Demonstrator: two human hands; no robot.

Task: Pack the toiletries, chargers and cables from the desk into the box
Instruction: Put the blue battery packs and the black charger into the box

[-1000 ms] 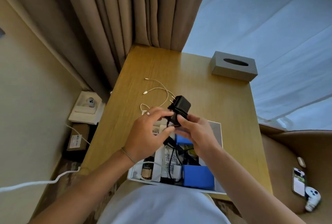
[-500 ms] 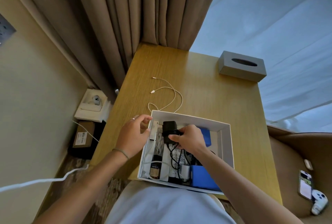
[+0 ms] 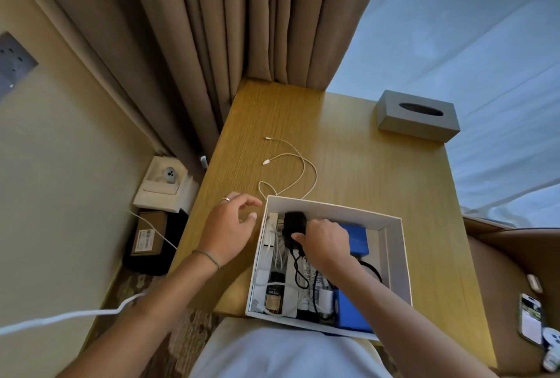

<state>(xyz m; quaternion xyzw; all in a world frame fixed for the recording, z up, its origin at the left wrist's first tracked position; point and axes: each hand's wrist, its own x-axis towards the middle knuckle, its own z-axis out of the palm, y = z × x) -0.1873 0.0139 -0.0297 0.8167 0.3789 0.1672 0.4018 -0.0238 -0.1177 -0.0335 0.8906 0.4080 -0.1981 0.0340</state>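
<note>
While white box (image 3: 397,259) sits at desk (image 3: 378,165) near edge, right hand (image 3: 325,242) grips black charger (image 3: 294,224) inside, at box's 11 o'clock corner. Left hand (image 3: 230,227), fingers loosely curled, holding nothing, just outside box's 9 o'clock wall. White cable (image 3: 298,170) on desk, 12 o'clock of box. Grey tissue box (image 3: 418,115) far, 1 o'clock.

the box (image 3: 397,256) sits on the desk (image 3: 378,183) at its near edge, in front of the person. the cable (image 3: 298,165) lies on the desk just behind the box, toward the curtain (image 3: 257,28). the tissue box (image 3: 418,115) stands at the far right corner of the desk. inside the box, the charger (image 3: 292,224) lies in the far left part, with the right hand (image 3: 325,241) on it. the bottle (image 3: 274,294) lies in the near left part. the left hand (image 3: 230,226) is over the desk, just left of the box.
</note>
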